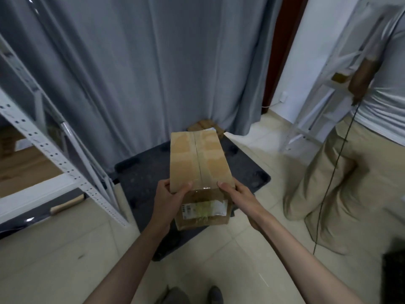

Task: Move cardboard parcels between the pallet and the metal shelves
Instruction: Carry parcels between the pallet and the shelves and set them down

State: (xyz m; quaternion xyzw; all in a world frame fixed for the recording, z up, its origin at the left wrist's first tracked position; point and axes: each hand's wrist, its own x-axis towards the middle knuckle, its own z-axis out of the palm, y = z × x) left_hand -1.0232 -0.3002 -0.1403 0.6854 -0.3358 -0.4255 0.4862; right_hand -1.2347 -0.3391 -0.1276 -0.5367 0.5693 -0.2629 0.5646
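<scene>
Both-handed grip on near end of cardboard parcel (200, 163): left hand (169, 197) wrapped round its left corner, thumb on top; right hand (235, 194) clamped on right edge. Parcel held level above dark pallet (142, 172), shipping label facing down toward wearer. Step judged: mid-carry, direction unclear. Next probably calls for swing left toward metal shelves (54, 154), clearing the upright; second person (361, 161) close at right.

Bare forearms, no sleeves reaching the wrists, no watch or rings showing on the left hand (169, 199) or right hand (237, 197). Dark grey shoes (215, 295) below, blurred at the frame's bottom edge.
</scene>
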